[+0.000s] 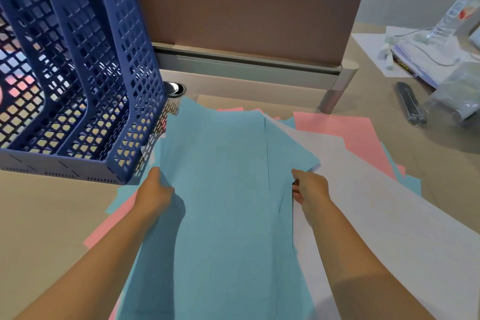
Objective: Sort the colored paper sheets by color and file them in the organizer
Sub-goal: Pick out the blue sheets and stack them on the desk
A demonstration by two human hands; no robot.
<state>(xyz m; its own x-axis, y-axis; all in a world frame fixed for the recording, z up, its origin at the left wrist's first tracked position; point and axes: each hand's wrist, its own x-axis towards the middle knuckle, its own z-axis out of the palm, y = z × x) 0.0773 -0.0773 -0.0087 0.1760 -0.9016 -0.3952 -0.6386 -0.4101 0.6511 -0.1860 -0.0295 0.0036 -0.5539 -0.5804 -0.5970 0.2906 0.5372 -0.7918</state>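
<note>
A stack of light blue sheets (223, 176) is lifted in front of me, over the pile on the desk. My left hand (154, 189) grips its left edge, and my right hand (309, 189) pinches its right edge. White sheets (376, 205) and pink sheets (345, 130) lie spread beneath and to the right. More pink and blue paper (122, 205) pokes out at the left. The blue mesh organizer (85, 80) stands at the back left, with pink and yellow paper showing through its walls.
A brown partition panel (246, 8) with a grey rail closes the desk's back. A round cable grommet (175, 89) sits by the organizer. At the far right lie a dark stapler-like object (410, 102), plastic bags and a pile of documents (428, 60).
</note>
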